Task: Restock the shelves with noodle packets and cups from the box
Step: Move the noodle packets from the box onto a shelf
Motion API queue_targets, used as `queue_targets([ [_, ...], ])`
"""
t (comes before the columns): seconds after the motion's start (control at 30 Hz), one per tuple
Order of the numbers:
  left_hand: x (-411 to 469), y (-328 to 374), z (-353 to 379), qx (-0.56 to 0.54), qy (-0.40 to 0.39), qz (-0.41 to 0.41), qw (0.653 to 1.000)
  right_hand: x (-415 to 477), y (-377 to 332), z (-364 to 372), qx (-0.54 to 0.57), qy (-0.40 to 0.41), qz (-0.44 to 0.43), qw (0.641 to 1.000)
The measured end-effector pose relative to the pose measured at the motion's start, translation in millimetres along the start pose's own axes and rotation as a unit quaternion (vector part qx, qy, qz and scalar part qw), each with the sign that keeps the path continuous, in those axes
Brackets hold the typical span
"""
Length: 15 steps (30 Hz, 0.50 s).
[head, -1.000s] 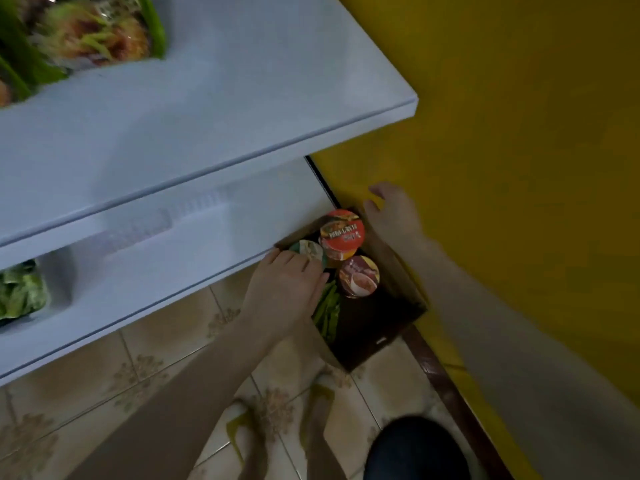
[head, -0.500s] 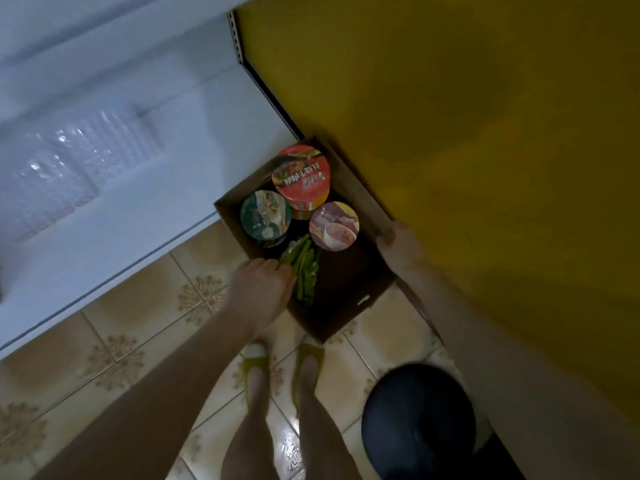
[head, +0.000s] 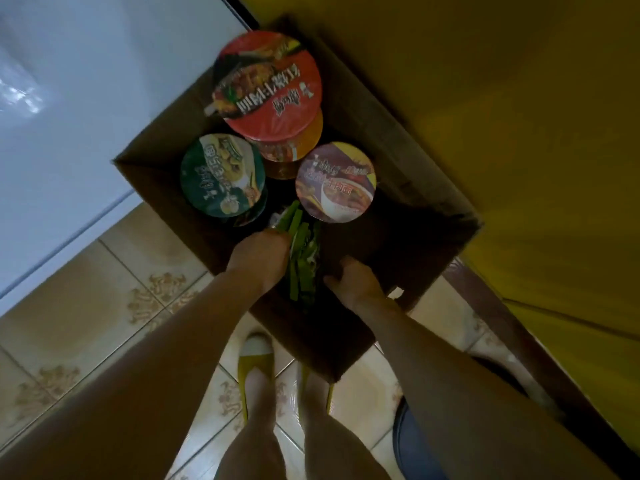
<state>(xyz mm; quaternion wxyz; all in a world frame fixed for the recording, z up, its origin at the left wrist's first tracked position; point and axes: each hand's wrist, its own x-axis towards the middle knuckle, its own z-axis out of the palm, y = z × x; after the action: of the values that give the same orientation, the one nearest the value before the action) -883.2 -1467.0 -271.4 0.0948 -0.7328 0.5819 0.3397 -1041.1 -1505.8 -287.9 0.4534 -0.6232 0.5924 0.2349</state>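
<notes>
An open cardboard box (head: pixel 433 161) stands on the floor against the wall. Three noodle cups stand in its far half: a red-lidded cup (head: pixel 266 84), a green-lidded cup (head: pixel 223 174) and a purple-and-yellow-lidded cup (head: pixel 336 181). Several green noodle packets (head: pixel 301 261) stand on edge in the near half. My left hand (head: pixel 259 258) reaches into the box and presses against the packets' left side, its fingertips hidden. My right hand (head: pixel 353 278) is inside the box just right of the packets, fingers curled down; whether it touches them cannot be told.
A white shelf unit (head: pixel 86 116) fills the upper left, its lowest board just left of the box. A yellow wall (head: pixel 519 133) with a dark baseboard (head: pixel 491 306) runs along the right. My feet in yellow slippers (head: pixel 256 362) stand on the patterned tiled floor (head: pixel 104 289).
The view has dropped much closer to the box. My right hand left the box's right rim and went inside beside the packets. My left hand moved from the near rim onto the packets.
</notes>
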Motion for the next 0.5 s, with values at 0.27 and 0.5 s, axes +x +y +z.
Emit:
queue_targets([
  [0.27, 52.6, -14.7, 45.3, 0.082, 0.045, 0.035, 0.995, 55.8, 0.6, 63.2, 0.133, -0.063, 0.015, 0.989],
  [0.5, 81.1, 3.6, 56.3, 0.073, 0.042, -0.005, 0.996, 66.8, 8.6, 68.3, 0.175, -0.063, 0.017, 0.982],
])
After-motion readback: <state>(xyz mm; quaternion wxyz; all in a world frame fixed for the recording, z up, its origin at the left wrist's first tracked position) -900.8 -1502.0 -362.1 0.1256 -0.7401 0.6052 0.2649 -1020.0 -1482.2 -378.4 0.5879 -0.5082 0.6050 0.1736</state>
